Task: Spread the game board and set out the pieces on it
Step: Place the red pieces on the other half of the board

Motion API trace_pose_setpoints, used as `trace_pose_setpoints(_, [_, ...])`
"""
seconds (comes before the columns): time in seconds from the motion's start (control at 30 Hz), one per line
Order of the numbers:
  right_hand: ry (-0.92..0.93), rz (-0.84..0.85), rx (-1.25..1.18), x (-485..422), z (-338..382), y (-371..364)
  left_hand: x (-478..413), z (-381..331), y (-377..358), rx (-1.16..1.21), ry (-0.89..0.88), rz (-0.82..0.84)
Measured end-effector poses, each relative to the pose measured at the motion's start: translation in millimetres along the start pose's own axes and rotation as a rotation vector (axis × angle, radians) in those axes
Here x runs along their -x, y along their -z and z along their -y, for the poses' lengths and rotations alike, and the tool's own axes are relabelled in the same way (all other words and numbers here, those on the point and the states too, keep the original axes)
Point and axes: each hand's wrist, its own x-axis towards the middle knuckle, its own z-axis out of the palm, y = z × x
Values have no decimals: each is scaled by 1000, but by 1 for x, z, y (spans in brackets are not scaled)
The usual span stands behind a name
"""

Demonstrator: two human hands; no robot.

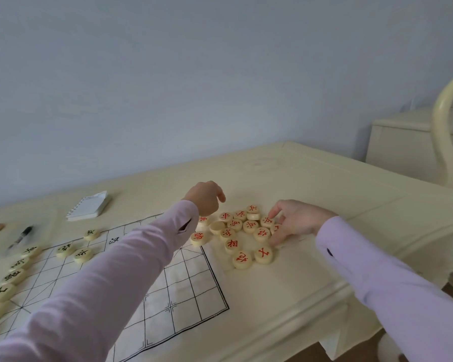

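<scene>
The white cloth game board [188, 291] with black grid lines lies spread on the table. Several round pieces with black characters [82, 254] stand on its left part and along its left edge. A pile of round pieces with red characters [242, 231] lies just off the board's far right corner. My left hand [207, 198] hovers over the pile's left side with its fingers curled downward; what it holds is hidden. My right hand [296, 220] is at the pile's right edge, index finger and thumb curled round a half-hidden red piece [274, 228].
The cream table [324, 184] has a moulded edge close on the right. A small spiral notepad [88, 206] and a pen [20, 239] lie beyond the board at the left. A chair back [445, 131] and a cabinet [403, 142] stand at the right.
</scene>
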Motion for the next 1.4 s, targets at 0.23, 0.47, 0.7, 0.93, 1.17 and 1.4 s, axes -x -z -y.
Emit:
trace_pose_setpoints(0.23, [50,-166,28,0,-7,1,15,6,5,44,-47,52])
trace_pose_setpoints(0.47, [144,-306,-466,7,-4,3,15,13,3,17,53,46])
trace_pose_setpoints(0.7, [115,-337,-689,4,-7,-7,23,31,3,168,143,65])
trace_pose_setpoints(0.93, [107,-395,-843,-2,-10,-24,29,34,6,250,168,74])
trace_pose_setpoints(1.17, [114,-327,-1081,1,-13,-29,38,11,7,312,-50,-51])
trace_pose_setpoints(1.4, [105,-324,-1165,6,-12,-29,64,-37,2,285,-282,380])
